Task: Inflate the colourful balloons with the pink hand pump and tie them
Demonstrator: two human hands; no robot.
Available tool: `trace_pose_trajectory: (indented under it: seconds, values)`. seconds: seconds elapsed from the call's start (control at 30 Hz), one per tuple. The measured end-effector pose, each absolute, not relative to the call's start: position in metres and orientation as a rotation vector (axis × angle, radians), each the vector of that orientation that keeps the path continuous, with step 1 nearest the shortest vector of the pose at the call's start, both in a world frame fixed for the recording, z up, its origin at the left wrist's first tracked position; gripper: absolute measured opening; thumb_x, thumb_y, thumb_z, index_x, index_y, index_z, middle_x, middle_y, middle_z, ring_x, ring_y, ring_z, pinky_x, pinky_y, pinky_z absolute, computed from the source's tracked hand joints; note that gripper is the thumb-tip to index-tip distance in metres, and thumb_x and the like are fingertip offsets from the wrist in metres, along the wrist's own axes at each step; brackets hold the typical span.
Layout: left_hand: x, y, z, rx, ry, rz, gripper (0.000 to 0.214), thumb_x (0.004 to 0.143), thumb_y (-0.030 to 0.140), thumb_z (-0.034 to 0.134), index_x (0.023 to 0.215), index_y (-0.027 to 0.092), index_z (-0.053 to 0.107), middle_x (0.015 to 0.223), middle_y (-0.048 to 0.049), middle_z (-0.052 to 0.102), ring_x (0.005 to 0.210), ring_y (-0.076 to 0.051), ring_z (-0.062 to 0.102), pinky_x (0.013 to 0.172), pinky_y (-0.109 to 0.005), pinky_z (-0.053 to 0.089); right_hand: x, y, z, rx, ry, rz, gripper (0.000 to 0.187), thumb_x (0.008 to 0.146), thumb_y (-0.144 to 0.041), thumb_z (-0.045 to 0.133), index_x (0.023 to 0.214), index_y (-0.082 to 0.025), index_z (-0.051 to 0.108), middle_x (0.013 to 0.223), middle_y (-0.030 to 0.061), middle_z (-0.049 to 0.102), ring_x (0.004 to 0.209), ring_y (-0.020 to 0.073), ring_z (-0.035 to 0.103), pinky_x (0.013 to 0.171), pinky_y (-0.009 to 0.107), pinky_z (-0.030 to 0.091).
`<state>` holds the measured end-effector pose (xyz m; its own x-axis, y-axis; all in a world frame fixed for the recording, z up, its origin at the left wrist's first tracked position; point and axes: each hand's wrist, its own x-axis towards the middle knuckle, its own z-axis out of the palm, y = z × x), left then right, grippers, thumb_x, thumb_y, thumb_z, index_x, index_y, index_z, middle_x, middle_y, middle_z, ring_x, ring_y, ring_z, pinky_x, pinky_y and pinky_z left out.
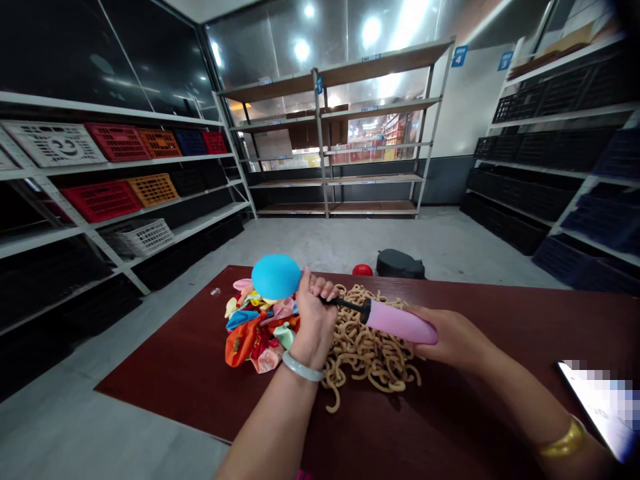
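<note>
A partly inflated blue balloon (276,277) sits to the left of my left hand (318,303), whose fingers are wrapped round its neck. The black nozzle of a pink hand pump (400,323) runs into that same grip. My right hand (445,337) is closed round the pump's pink body at its right end; part of the fingers is hidden behind it. Below the pump lies a heap of tan, curved, stick-like pieces (367,353), whose kind I cannot tell. Deflated balloons of several colours (245,341) are piled on the table, left of my left wrist.
All this rests on a dark red-brown table (175,363). A lit phone (597,407) lies at its right edge. Beyond the far edge are a red round object (363,270) and a dark bag-like object (400,265). Shelves with crates (117,142) line the sides.
</note>
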<state>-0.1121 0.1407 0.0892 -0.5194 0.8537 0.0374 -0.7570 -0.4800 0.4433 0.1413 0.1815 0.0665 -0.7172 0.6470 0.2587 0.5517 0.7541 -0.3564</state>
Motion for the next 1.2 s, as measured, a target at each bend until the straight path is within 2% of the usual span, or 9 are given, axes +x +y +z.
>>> trace_pose_trajectory:
  seconds: [0.13,0.2,0.3,0.4,0.5,0.67,0.93,1.07,1.2]
  values:
    - [-0.079,0.14,0.085,0.285,0.502,2.011,0.051,0.077,0.037,0.065,0.055,0.02,0.022,0.042,0.009,0.021,0.033,-0.005,0.024,0.038,-0.022,0.019,0.132,0.172,0.065,-0.909,-2.615,0.287,0.051,0.074,-0.042,0.061,0.123,-0.028,0.054,0.1,0.0031,0.071,0.084,0.0237,0.067,0.07,0.032,0.047]
    - [-0.068,0.139,0.084,0.301,0.514,2.007,0.052,0.077,0.04,0.065,0.055,0.02,0.023,0.042,0.0085,0.022,0.034,-0.005,0.024,0.038,-0.022,0.018,0.125,0.166,0.063,-0.964,-2.637,0.205,0.046,0.074,-0.038,0.06,0.118,-0.027,0.055,0.095,0.0027,0.071,0.081,0.0237,0.067,0.066,0.031,0.046]
    - [-0.057,0.135,0.085,0.316,0.544,1.987,0.054,0.076,0.046,0.065,0.054,0.02,0.024,0.042,0.0079,0.023,0.034,-0.005,0.024,0.038,-0.023,0.017,0.111,0.154,0.059,-1.069,-2.588,0.044,0.044,0.074,-0.03,0.059,0.116,-0.023,0.052,0.1,0.0057,0.069,0.085,0.0246,0.066,0.064,0.031,0.045]
    - [-0.048,0.13,0.088,0.325,0.566,1.958,0.055,0.076,0.048,0.065,0.054,0.02,0.023,0.042,0.0076,0.024,0.035,-0.006,0.025,0.038,-0.023,0.018,0.098,0.143,0.058,-1.157,-2.489,-0.057,0.045,0.076,-0.035,0.059,0.117,-0.022,0.049,0.104,0.0092,0.067,0.085,0.025,0.066,0.064,0.031,0.045]
    - [-0.048,0.127,0.093,0.331,0.556,1.951,0.054,0.077,0.043,0.066,0.054,0.02,0.023,0.042,0.0076,0.024,0.035,-0.005,0.026,0.038,-0.023,0.019,0.09,0.137,0.061,-1.174,-2.444,-0.083,0.041,0.079,-0.045,0.057,0.113,-0.023,0.051,0.102,0.0082,0.067,0.084,0.0247,0.066,0.064,0.032,0.045]
    - [-0.086,0.125,0.106,0.358,0.426,2.009,0.051,0.08,0.035,0.064,0.055,0.019,0.022,0.04,0.0086,0.022,0.032,-0.005,0.025,0.037,-0.021,0.02,0.095,0.146,0.062,-1.117,-2.447,-0.174,0.042,0.078,-0.046,0.059,0.112,-0.023,0.053,0.103,0.0086,0.066,0.086,0.024,0.065,0.067,0.032,0.047]
    - [-0.148,0.122,0.112,0.456,0.282,2.135,0.051,0.081,0.027,0.062,0.056,0.02,0.019,0.04,0.0085,0.025,0.033,-0.006,0.03,0.037,-0.021,0.025,0.121,0.172,0.053,-1.094,-2.48,-0.165,0.042,0.078,-0.046,0.06,0.111,-0.021,0.057,0.104,0.0095,0.067,0.091,0.0247,0.064,0.078,0.034,0.047]
    - [-0.132,0.125,0.108,0.414,0.306,2.138,0.049,0.079,0.026,0.064,0.056,0.019,0.021,0.041,0.0086,0.025,0.033,-0.005,0.029,0.037,-0.021,0.024,0.12,0.169,0.049,-1.109,-2.461,-0.161,0.044,0.078,-0.042,0.059,0.116,-0.021,0.053,0.106,0.0094,0.067,0.088,0.0251,0.065,0.073,0.034,0.048]
    - [-0.089,0.128,0.1,0.328,0.383,2.096,0.048,0.08,0.034,0.064,0.056,0.019,0.026,0.041,0.0088,0.023,0.033,-0.005,0.025,0.036,-0.021,0.021,0.112,0.159,0.047,-1.114,-2.47,-0.139,0.047,0.076,-0.039,0.061,0.119,-0.021,0.051,0.109,0.0095,0.067,0.087,0.0255,0.065,0.071,0.034,0.047]
